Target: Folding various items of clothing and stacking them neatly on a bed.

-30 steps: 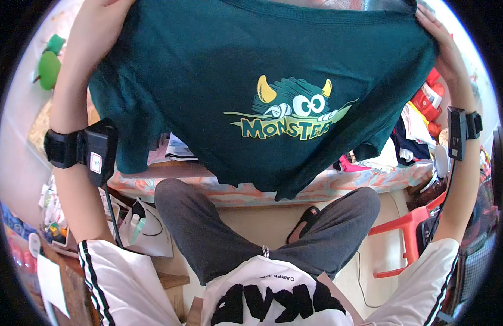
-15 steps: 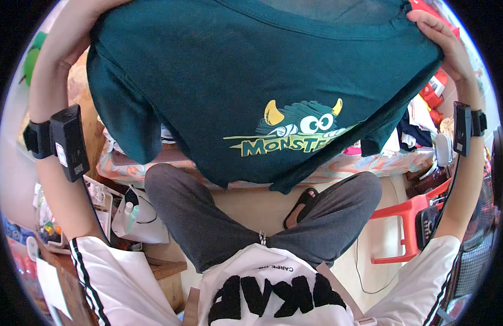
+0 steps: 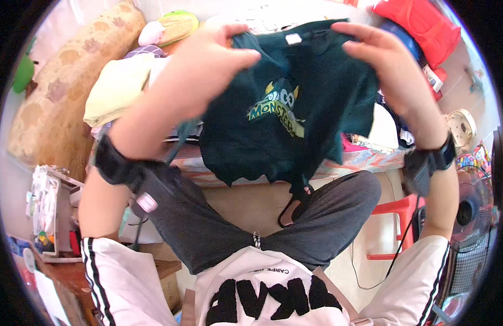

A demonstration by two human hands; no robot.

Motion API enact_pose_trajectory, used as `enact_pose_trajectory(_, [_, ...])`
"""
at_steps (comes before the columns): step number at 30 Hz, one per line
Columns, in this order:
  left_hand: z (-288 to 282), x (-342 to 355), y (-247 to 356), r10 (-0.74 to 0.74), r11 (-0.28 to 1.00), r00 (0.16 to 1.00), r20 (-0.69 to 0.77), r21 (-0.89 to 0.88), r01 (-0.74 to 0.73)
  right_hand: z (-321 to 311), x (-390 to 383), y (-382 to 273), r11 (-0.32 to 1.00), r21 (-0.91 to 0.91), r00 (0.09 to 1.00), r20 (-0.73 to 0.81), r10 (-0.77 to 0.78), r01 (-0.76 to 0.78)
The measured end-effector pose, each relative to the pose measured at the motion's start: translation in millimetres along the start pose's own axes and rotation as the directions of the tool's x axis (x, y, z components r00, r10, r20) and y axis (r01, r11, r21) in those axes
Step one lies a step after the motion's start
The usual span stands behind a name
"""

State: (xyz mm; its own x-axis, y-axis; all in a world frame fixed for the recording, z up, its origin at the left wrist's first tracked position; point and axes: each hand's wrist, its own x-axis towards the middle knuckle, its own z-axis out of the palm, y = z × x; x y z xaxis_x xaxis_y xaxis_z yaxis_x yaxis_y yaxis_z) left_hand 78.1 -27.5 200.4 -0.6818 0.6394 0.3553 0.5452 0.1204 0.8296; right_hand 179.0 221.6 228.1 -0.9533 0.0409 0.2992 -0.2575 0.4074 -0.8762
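Note:
A dark green T-shirt (image 3: 230,130) hangs in front of me, above the edge of the bed, its printed side toward me. The print is a cartoon monster with yellow horns and big white eyes, with lettering below. My left hand (image 3: 221,51) has the shirt by its upper left part, thumb and fingers around the cloth. Across from it, my right hand (image 3: 379,49) grips the upper right part near the neckline. A small white label (image 3: 293,38) shows at the collar between the two hands. The lower hem hangs loose and wavy.
Folded clothes, among them a pale yellow piece (image 3: 118,89), lie on the bed beside a patterned bolster (image 3: 72,87). A red bag (image 3: 425,30) is at the far right. On the right stand a red stool (image 3: 390,206) and a fan (image 3: 469,212). A white rack (image 3: 50,206) is at left.
Both hands have moved inward, closer together, still holding the T-shirt. The shirt, earlier stretched wide and near, now hangs narrower and farther away, with the neck label showing.

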Motion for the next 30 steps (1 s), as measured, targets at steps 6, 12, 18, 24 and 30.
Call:
enact_pose_trajectory(6, [72.0,-17.1,-13.5,0.236,0.968,0.969,-0.069,-0.073,-0.241,81.5,-45.5,-0.3,0.998,-0.053,0.997,0.059,0.046,-0.043])
enact_pose_trajectory(12, [65.8,-25.8,-25.4,0.346,0.938,0.936,-0.073,0.017,-0.345,84.9,-44.1,16.3,0.866,0.499,0.968,0.200,-0.149,0.030])
enact_pose_trajectory(18, [59.5,-27.9,-30.5,0.250,0.944,0.961,-0.118,-0.191,-0.269,79.5,-42.6,20.7,0.760,0.650,0.943,0.264,-0.201,-0.020])
enact_pose_trajectory(24, [45.0,-28.5,-37.5,0.115,0.934,0.992,-0.046,-0.336,-0.124,64.2,-38.5,4.2,0.965,0.230,0.925,0.379,0.027,-0.123])
enact_pose_trajectory(30, [33.7,-33.4,-24.4,-0.019,0.848,0.984,0.178,-0.519,0.110,66.8,-18.7,21.8,0.713,-0.502,0.869,0.212,-0.447,0.490])
